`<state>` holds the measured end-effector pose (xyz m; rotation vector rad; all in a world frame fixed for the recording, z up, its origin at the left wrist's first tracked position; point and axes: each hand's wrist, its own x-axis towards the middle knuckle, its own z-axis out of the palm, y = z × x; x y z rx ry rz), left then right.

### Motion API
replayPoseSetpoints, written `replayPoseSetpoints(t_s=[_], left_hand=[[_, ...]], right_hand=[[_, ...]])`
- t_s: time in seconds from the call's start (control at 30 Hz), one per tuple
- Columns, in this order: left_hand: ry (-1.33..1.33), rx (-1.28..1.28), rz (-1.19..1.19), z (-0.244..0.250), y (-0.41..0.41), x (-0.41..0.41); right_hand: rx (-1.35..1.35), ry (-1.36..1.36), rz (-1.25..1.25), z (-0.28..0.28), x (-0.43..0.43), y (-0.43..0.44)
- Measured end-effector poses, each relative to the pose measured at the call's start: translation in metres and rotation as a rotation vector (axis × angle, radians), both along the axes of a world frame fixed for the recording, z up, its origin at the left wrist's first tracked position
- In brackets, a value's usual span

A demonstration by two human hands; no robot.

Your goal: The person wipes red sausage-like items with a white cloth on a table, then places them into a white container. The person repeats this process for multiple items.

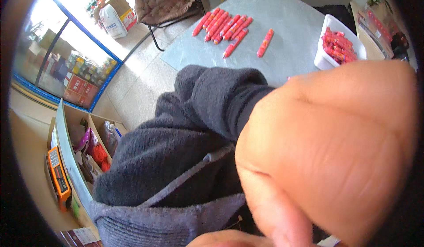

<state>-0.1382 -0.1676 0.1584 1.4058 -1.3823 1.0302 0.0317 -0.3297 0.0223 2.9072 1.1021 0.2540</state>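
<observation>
Very near the camera, my left hand (324, 147) fills the right side, coming out of a dark knitted sleeve (225, 94). Its fingers run out of view, so what it holds is hidden. Part of what looks like my right hand (228, 239) shows at the bottom edge, close to the left thumb. Beyond the sleeve, on a grey table (288, 8), lies a group of red-wrapped sausages (218, 25). One single sausage (265, 43) lies apart to their right. A white plastic bin (323, 56) at the table's right holds more red-wrapped sausages (339, 46).
A brown padded chair (165, 2) stands beyond the table's left edge. Shelves (78, 114) with bags and packets are at the left, beside an orange device with keys (59, 177). A blue-framed glass door (86, 35) and cartons (121, 10) are at the upper left.
</observation>
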Motion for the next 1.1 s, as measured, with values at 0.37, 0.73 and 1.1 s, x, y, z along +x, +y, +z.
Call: replayPoseSetpoints(t_s=[0.37, 0.73, 1.1], left_hand=[[-0.095, 0.199, 0.202, -0.002, 0.038, 0.005], [0.524, 0.697, 1.052, -0.182, 0.078, 0.12], [0.727, 0.475, 0.814, -0.193, 0.107, 0.134]], right_hand=[[0.144, -0.089, 0.045, -0.012, 0.012, -0.001], [0.149, -0.099, -0.055, -0.023, 0.009, 0.012], [0.504, -0.243, 0.15, 0.006, -0.008, 0.032]])
